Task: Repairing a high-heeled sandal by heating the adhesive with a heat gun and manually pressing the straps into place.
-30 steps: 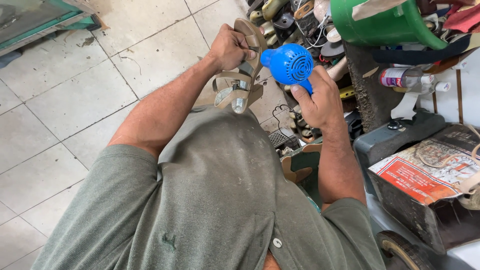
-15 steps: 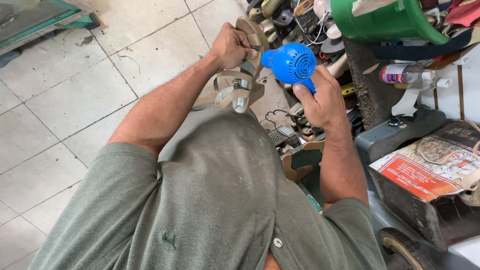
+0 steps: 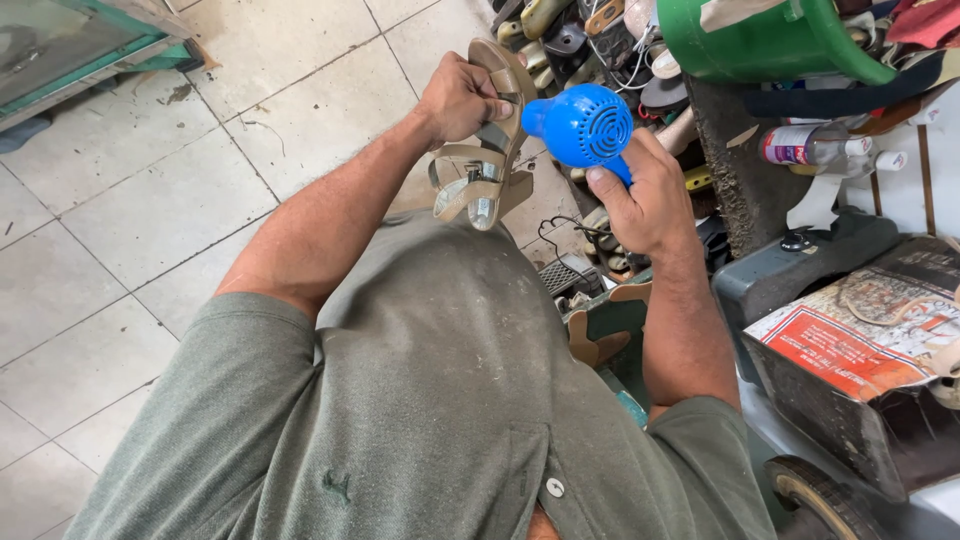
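Two hands: both busy above the person's lap.
Left hand (image 3: 462, 98): fingers wrapped round the toe end of a tan strappy sandal (image 3: 487, 140), held up on edge.
Right hand (image 3: 640, 195): closed on the handle of a blue hair dryer (image 3: 581, 125), its nozzle just beside the sandal's sole.
Progress: the dryer looks aimed at the sole; whether any glue has softened cannot be told.
Green bucket (image 3: 770, 45): beyond the dryer, contents hidden except a pale scrap at its rim.
Dark box (image 3: 850, 400): right of the dryer, holding a printed red-and-white paper.
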